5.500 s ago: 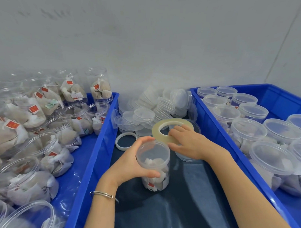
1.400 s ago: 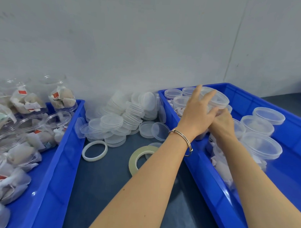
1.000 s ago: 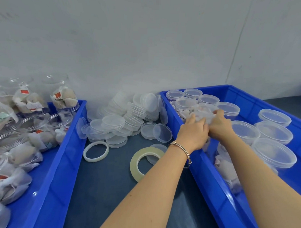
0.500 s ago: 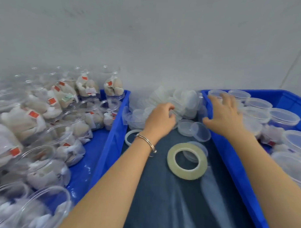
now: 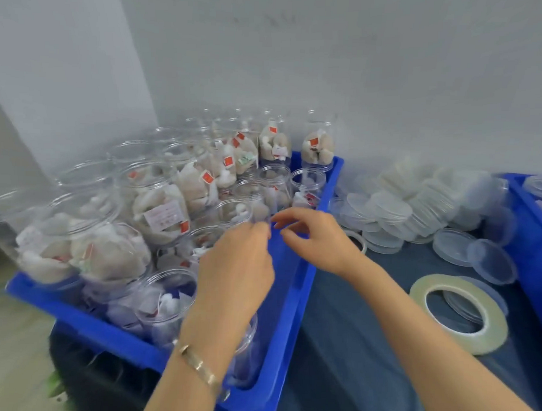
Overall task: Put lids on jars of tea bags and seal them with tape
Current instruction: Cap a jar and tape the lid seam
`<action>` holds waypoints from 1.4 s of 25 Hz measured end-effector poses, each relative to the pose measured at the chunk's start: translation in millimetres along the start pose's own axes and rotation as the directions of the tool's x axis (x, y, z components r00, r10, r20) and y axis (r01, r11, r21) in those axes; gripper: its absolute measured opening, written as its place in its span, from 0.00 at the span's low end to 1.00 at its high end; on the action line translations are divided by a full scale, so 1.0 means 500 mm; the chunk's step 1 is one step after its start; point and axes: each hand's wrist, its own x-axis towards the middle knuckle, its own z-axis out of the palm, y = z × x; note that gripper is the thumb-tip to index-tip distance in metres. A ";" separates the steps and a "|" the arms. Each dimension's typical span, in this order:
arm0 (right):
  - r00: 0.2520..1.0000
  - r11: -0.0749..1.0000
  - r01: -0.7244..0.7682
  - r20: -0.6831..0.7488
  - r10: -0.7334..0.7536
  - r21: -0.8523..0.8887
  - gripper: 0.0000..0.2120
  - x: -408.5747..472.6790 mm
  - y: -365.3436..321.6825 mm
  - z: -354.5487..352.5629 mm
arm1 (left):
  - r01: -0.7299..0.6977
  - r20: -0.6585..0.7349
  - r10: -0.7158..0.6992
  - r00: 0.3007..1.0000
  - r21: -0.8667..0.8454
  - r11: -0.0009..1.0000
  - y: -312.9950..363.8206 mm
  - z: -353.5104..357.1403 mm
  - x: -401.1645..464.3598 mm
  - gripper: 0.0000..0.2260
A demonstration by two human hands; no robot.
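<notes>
1. Left hand hovers over the left blue crate, fingers loosely curled, holding nothing visible
2. Right hand reaches over the crate's rim, fingers spread and relaxed, empty
3. Lidless jars of tea bags crowd that crate
4. Clear lids pile by the wall; the tape roll lies flat on the dark table

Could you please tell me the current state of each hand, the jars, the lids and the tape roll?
left hand: over the left bin, fingers loosely curled, holding nothing visible.
right hand: fingers spread, empty, reaching over the bin's rim.
jars: uncapped, filled with tea bags, standing in the left blue bin.
lids: loose, stacked on the table.
tape roll: lying flat, untouched.
</notes>
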 end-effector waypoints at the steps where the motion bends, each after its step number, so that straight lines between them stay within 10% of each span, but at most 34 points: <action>1: 0.999 1.000 0.010 0.050 -0.011 0.021 0.17 -0.002 -0.007 0.009 | 0.022 -0.023 -0.023 0.999 -0.009 1.000 -0.020 -0.005 -0.010 0.12; 4: 0.989 0.999 0.031 0.143 -0.033 0.020 0.21 -0.004 -0.019 0.033 | 0.111 -0.080 -0.110 0.991 0.004 0.994 -0.061 -0.003 0.000 0.12; 10: 0.970 0.992 0.046 0.241 -0.017 -0.117 0.27 -0.004 -0.021 0.057 | 0.305 0.320 -0.367 0.874 0.227 0.925 -0.102 0.040 0.053 0.09; 18: 0.987 0.993 0.085 0.126 -0.095 0.083 0.42 -0.015 -0.022 0.052 | 0.136 -0.058 -0.133 0.989 0.055 0.989 -0.038 -0.005 0.049 0.07; 23: 0.966 0.900 0.203 -0.228 -0.120 0.387 0.55 -0.060 -0.017 -0.026 | -0.227 -0.371 0.217 0.903 0.016 0.974 0.113 -0.047 0.015 0.08; 27: 0.894 0.909 0.134 -0.445 0.061 0.394 0.49 -0.162 0.059 -0.091 | -0.441 -0.394 0.349 0.850 -0.172 0.881 0.227 0.012 -0.028 0.06; 31: 0.921 0.932 -0.011 -0.360 0.151 0.363 0.45 -0.284 0.149 -0.078 | -0.255 0.024 0.325 0.945 -0.568 0.783 0.253 0.150 -0.055 0.04; 35: 0.979 0.890 -0.149 -0.063 0.195 0.432 0.45 -0.334 0.195 -0.085 | -0.103 0.015 0.223 0.975 -0.855 0.509 0.222 0.247 -0.070 0.34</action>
